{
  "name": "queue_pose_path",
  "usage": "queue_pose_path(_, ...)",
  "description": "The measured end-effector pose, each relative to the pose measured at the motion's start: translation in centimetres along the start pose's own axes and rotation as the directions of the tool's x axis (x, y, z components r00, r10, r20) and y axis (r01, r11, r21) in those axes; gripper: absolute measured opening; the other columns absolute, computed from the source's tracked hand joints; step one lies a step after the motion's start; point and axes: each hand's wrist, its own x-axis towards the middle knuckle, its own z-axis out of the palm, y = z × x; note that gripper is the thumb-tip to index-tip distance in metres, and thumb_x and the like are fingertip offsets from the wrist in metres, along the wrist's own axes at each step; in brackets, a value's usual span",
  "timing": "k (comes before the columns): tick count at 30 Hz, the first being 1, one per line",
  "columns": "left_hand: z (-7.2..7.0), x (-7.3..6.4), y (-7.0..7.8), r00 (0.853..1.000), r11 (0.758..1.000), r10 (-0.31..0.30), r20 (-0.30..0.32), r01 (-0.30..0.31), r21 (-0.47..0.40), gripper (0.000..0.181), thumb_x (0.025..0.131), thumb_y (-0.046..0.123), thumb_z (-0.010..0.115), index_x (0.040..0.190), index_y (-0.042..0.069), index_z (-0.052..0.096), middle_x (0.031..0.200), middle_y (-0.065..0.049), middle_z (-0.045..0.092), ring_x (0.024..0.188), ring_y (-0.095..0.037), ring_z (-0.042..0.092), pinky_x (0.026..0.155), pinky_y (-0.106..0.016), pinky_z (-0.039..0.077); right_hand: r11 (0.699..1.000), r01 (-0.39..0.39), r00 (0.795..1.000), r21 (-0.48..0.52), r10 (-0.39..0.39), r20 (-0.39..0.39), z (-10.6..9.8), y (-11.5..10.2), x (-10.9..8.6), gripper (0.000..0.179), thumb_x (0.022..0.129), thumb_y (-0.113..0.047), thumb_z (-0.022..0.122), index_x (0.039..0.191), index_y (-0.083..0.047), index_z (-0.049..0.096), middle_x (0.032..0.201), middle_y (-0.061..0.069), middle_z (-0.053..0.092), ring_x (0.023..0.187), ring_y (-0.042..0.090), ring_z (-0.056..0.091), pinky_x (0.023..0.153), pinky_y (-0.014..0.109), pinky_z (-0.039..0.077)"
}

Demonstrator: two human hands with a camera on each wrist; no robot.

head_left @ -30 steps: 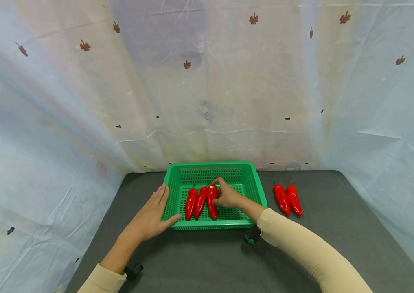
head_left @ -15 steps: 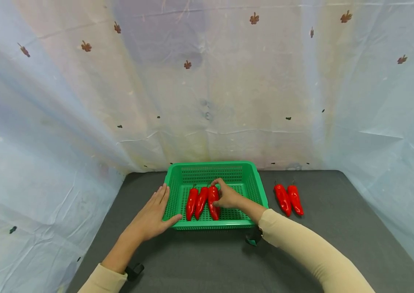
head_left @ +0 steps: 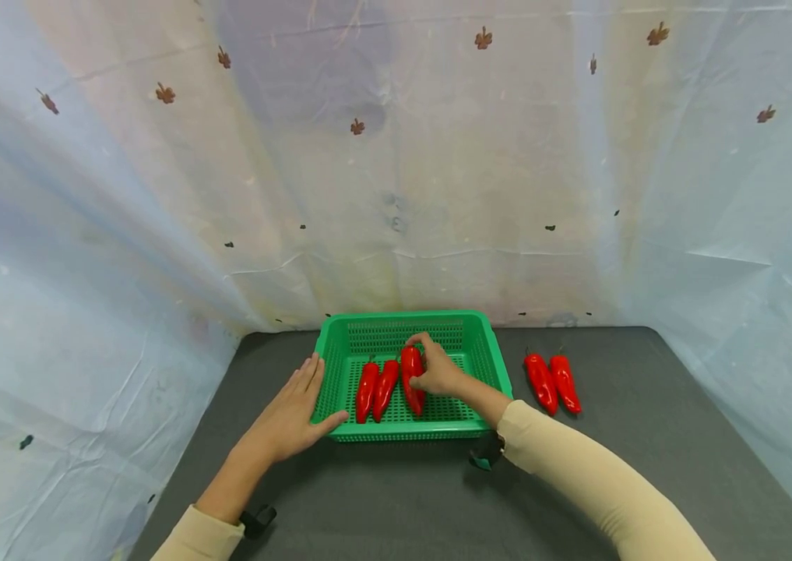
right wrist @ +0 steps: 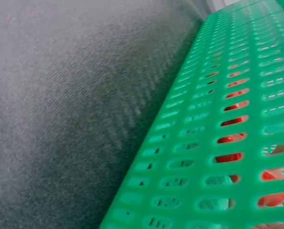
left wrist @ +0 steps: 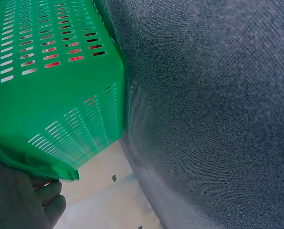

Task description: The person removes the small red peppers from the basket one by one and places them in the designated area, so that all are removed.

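In the head view a green plastic basket (head_left: 406, 315) holds three glossy red peppers. My right hand (head_left: 441, 377) reaches over its front right side and grips the rightmost pepper (head_left: 411, 372) between thumb and fingers. Left of that one lie two more peppers, one (head_left: 367, 392) beside the other (head_left: 386, 388), stems pointing away. On the basket's left rim rests my left hand (head_left: 288, 414), fingers straight and thumb out across the front left corner. The left wrist view has part of this hand (left wrist: 22, 202) against the rim. The right wrist view shows basket wall (right wrist: 180, 143), red visible through slots.
Two more red peppers, one (head_left: 540, 383) next to the other (head_left: 564, 383), lie on the dark grey table (head_left: 381, 499) right of the basket. Pale plastic sheeting (head_left: 396, 156) with brown leaf marks hangs behind and at both sides.
The pepper in my right hand has shifted slightly right and away from me, widening its gap to the middle pepper. My left hand has stayed on the rim.
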Motion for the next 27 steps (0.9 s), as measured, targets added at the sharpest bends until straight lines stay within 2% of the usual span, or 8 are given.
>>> queue_pose_path(8, 0.0, 0.0, 0.0, 1.000, 1.000, 0.012, -0.011, -0.012, 0.002, 0.111, 0.102, 0.074, 0.052, 0.170, -0.004, 0.010, 0.179, -0.023, 0.006, 0.165, -0.040, 0.011, 0.133, -0.058, 0.017, 0.998, 0.024, 1.000, 0.063, -0.023, -0.021, -0.6, -0.2, -0.1, 0.071, 0.089, 0.012, 0.071, 0.152, -0.002, 0.041, 0.122, 0.029, 0.056, 0.084, 0.029, 0.069, 0.067, 0.035, 0.061)
queue_pose_path(13, -0.1, 0.0, 0.1, 1.000, 1.000, 0.011, -0.004, -0.011, -0.001, 0.111, 0.103, 0.073, 0.053, 0.170, -0.004, 0.010, 0.179, -0.022, 0.005, 0.165, -0.039, 0.011, 0.133, -0.057, 0.017, 0.995, 0.049, 0.998, 0.089, -0.045, -0.045, -1.4, -0.6, -0.7, 0.070, 0.091, 0.011, 0.071, 0.153, -0.003, 0.041, 0.125, 0.028, 0.056, 0.095, 0.037, 0.067, 0.067, 0.038, 0.063)
queue_pose_path(21, -0.1, 0.0, 0.1, 1.000, 1.000, 0.011, -0.011, -0.011, -0.003, 0.110, 0.103, 0.072, 0.054, 0.170, -0.004, 0.011, 0.179, -0.022, 0.005, 0.165, -0.040, 0.011, 0.133, -0.058, 0.017, 0.993, 0.082, 0.992, 0.086, -0.074, -0.098, -3.5, -1.3, -2.1, 0.069, 0.096, 0.005, 0.071, 0.156, -0.006, 0.039, 0.127, 0.026, 0.056, 0.108, 0.043, 0.060, 0.074, 0.039, 0.060)
queue_pose_path(27, -0.1, 0.0, 0.0, 1.000, 1.000, 0.000, 0.008, 0.000, -0.003, 0.112, 0.102, 0.074, 0.053, 0.171, -0.002, 0.008, 0.179, -0.021, 0.004, 0.166, -0.038, 0.009, 0.133, -0.056, 0.016, 0.987, 0.117, 0.986, 0.111, -0.101, -0.136, -5.4, -1.5, -3.2, 0.069, 0.097, 0.006, 0.069, 0.157, -0.004, 0.037, 0.131, 0.030, 0.052, 0.110, 0.044, 0.058, 0.078, 0.041, 0.061)
